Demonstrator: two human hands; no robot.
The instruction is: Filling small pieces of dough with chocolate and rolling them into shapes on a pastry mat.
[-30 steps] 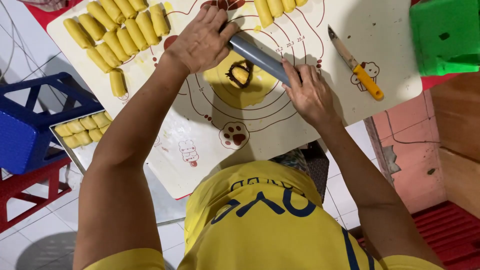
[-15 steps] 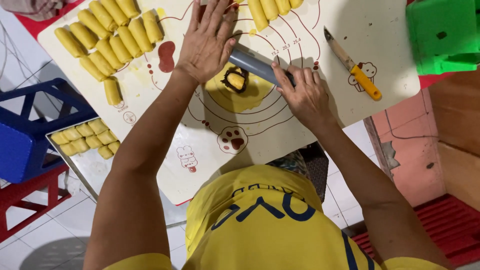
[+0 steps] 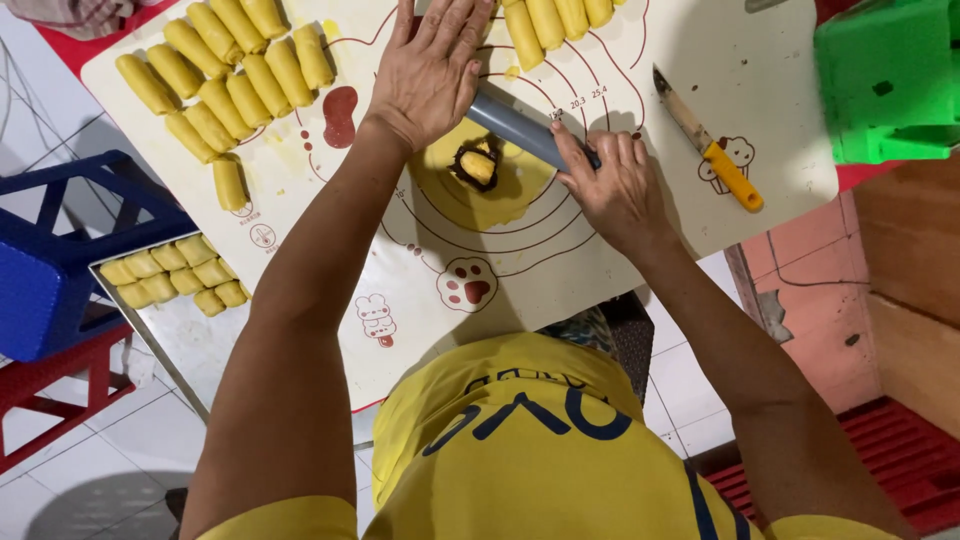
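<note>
A grey rolling pin (image 3: pixel 518 128) lies across a flattened sheet of yellow dough (image 3: pixel 452 190) on a white baking mat (image 3: pixel 590 270). A dark ring with a yellow filling (image 3: pixel 475 165) sits on the dough just below the pin. My left hand (image 3: pixel 432 70) lies flat on the pin's far end with fingers spread. My right hand (image 3: pixel 612 185) presses its fingers on the pin's near end. Rows of rolled yellow dough pieces (image 3: pixel 225 75) line the mat's upper left, and more yellow rolls (image 3: pixel 555 20) lie beyond the pin.
A knife with a yellow handle (image 3: pixel 712 155) rests on the mat at right. A metal tray (image 3: pixel 180 330) with several small yellow pieces (image 3: pixel 175 275) sits at left beside a blue stool (image 3: pixel 50 260). A green stool (image 3: pixel 890 80) stands at upper right.
Both hands have pushed the rolling pin away across the dough, and my left hand has flattened out with fingers spread.
</note>
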